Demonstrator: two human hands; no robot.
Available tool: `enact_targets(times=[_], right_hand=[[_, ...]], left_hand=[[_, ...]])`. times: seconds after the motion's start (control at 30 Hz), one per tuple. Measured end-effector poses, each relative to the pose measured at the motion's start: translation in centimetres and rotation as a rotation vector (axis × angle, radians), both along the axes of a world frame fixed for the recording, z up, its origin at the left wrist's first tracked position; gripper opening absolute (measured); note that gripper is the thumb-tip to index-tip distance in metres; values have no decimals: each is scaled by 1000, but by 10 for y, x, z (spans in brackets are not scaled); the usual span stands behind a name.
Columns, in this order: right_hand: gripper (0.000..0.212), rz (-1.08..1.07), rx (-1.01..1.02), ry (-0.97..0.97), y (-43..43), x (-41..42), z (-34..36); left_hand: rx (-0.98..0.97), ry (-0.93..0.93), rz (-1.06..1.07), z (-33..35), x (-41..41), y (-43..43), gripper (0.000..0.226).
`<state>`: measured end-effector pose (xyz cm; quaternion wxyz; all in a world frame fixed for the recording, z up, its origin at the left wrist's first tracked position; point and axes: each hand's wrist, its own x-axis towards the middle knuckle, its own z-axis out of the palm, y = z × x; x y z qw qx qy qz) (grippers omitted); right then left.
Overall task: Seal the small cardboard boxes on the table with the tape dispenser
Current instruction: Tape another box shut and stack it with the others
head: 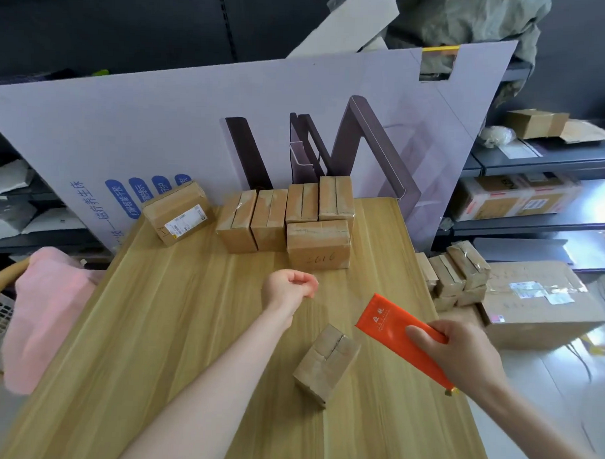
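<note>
**Orange packet gripped beside 1 small box**

Nearest, a small brown cardboard box [327,366] is seen set askew on the light wooden table [153,327]. Its top flaps are parted along a narrow seam, and its contents cannot be made out. Just right of it, a flat orange packet with white print [390,330] is gripped by the right hand [461,355], with fingers and thumb wrapped round its lower half. Further in, the left hand [290,289] is held above the table with fingers curled in and nothing held. At the far edge, 4 upright brown boxes [269,221] are lined up, fronted by 1 taped box marked 2616 [317,247]. 1 labelled box [178,213] is set apart to the left. A large printed cardboard sheet [160,128] is propped behind.
</note>
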<state>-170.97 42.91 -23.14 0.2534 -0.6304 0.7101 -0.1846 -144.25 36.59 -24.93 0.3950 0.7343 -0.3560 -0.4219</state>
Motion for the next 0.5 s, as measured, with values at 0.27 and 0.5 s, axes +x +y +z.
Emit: enact_targets(times=[0.27, 0.5], right_hand=[[41, 11, 221, 192, -7, -6, -51], [41, -28, 263, 204, -15, 1, -82]], left_hand=[[185, -60, -43, -68, -23, 5, 15], [213, -169, -32, -95, -26, -4, 8]])
